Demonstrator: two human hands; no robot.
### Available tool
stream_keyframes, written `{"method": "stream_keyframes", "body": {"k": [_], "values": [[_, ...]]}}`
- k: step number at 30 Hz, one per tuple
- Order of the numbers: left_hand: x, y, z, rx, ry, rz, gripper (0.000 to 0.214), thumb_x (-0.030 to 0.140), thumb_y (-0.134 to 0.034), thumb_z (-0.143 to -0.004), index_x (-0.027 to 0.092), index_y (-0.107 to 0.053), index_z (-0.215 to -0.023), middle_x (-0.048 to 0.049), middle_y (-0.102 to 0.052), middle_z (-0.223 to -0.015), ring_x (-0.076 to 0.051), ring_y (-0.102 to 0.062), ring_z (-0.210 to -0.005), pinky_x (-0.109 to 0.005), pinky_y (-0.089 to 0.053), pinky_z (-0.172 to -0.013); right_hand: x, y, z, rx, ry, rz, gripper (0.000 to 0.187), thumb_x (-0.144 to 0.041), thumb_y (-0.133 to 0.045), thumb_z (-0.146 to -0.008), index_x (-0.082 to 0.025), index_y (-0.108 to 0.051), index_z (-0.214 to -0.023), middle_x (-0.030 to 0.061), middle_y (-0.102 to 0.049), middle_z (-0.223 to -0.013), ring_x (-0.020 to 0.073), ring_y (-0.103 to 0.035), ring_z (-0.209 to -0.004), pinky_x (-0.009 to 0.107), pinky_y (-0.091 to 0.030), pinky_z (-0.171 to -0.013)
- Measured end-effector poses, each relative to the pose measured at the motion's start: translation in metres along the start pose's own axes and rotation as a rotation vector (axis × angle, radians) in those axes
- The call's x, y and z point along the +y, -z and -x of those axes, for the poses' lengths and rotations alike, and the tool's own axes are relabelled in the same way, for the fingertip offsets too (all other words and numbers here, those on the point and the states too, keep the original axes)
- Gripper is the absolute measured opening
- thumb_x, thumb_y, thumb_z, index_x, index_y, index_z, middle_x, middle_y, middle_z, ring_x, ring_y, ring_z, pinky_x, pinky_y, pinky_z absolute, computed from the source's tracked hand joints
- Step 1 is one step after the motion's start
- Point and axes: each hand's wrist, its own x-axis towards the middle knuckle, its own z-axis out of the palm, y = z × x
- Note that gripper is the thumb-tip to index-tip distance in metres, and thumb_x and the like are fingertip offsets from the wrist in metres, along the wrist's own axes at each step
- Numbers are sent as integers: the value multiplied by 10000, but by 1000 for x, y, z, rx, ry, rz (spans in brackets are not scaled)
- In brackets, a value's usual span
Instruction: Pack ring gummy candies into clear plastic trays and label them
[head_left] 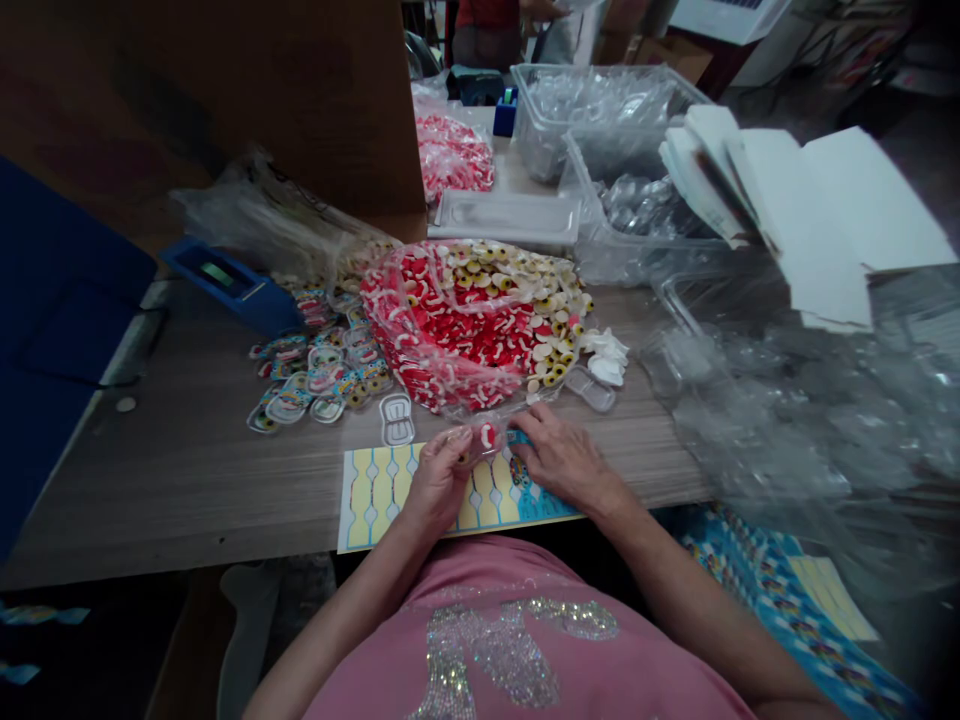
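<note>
Pinched in my left hand (442, 470) is a small clear plastic case (487, 438) with a red-and-white piece inside. Close to its right side, my right hand (566, 455) has its thumb and fingers closed on a blue printed sticker (515, 437); whether it also touches the case I cannot tell. Both hands are over a yellow sticker sheet (382, 500), whose right part still carries blue printed stickers. An open clear case (397, 419) lies left of my left hand. Just beyond my hands sits a plastic bag (472, 320) full of red-and-white pieces and yellow eye-like pieces.
Several labelled cases (307, 385) are heaped at the left beside a blue tape dispenser (232, 285). A tall cardboard box (300, 110) stands behind. Clear bins (637, 250) and white cards (810, 200) fill the back right. A large bag of clear cases (817, 400) bulges at the right edge.
</note>
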Motion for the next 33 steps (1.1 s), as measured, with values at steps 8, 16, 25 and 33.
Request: {"method": "stream_keyframes", "body": {"k": [8,16,25,33], "values": [[2,5,8,14,25,-5,150,258,-810,-659,169,-747,-762,-38,-758,-819,-223,-709,-874,-420,-525,-908,15,4,-10,-143,47,-85,162,-261,-638,-797,-225,-638,-955,35,-691,-851,192,-617,-797,278,-346,-647],[7,4,6,-12,51,19,155,260,-809,-660,167,-742,-764,-43,-760,-808,-247,-718,-866,-424,-557,-841,11,9,-14,-140,44,-36,71,-192,-617,-764,-210,-638,-829,53,-690,-860,197,-608,-795,281,-326,-639],[6,0,0,-43,95,62,121,224,-793,-679,159,-728,-756,-44,-754,-837,-252,-707,-878,-456,-548,-857,-1,4,0,-1,102,121,166,-180,-549,-860,-198,-712,-887,95,-710,-889,242,-607,-857,328,-338,-681],[2,0,-5,-73,101,49,103,215,-782,-693,156,-731,-761,-47,-753,-846,-239,-701,-874,-436,-556,-841,13,-43,11,464,254,150,193,-123,-513,-884,-197,-675,-810,63,-702,-879,183,-558,-749,311,-345,-655]]}}
